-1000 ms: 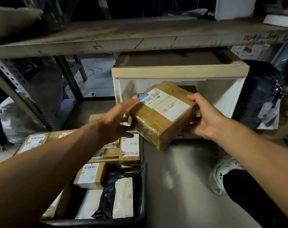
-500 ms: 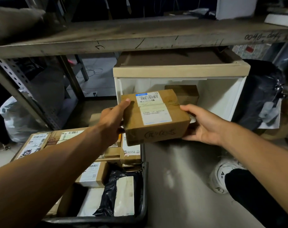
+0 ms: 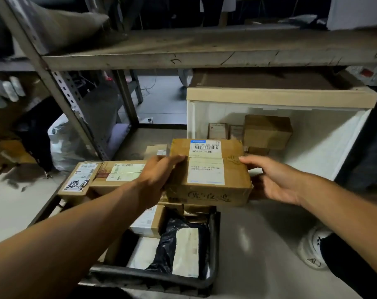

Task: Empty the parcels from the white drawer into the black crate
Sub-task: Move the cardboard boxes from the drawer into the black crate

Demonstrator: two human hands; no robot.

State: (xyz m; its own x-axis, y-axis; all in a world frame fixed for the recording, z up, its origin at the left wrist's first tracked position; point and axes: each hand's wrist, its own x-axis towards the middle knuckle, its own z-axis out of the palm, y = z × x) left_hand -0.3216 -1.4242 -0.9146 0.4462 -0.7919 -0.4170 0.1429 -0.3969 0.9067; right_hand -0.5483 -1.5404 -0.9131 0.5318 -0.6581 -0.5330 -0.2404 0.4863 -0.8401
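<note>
Crate (image 3: 213,244): black, nearest of all, low on the floor at the left; its rounded rim runs along the near and right sides.
Crate load: a black bag (image 3: 172,240) with a pale label, a white packet (image 3: 143,252), a small labelled carton (image 3: 147,222), more cartons further back.
Shoe (image 3: 311,249): white, on the floor at the right, beside a dark trouser leg.
Floor (image 3: 258,244): pale grey, bare between crate and shoe.
Box (image 3: 207,172): brown parcel held level in the air above the far end of the crate, in front of the drawer; white shipping label with barcode on top, handwriting on the near face.
Left hand (image 3: 155,180): grips the box's left end, thumb lying on the top edge, fingers hidden behind or under the box.
Right hand (image 3: 276,180): at the box's right end, palm open toward it, thumb touching the top right corner; fingers reach under the box, how far cannot be told.
Stacked cartons (image 3: 110,175): two labelled brown boxes left of the left hand, at the crate's far left.
Drawer (image 3: 334,143): white, open toward the camera, behind the box, capped by a tan cardboard lid.
Drawer contents: a larger brown carton (image 3: 267,131) and two small flat packets (image 3: 217,130) standing at the back.
Shelf (image 3: 204,55): worn board overhead on perforated steel posts.
White bag (image 3: 64,143): on the floor behind the left post.
</note>
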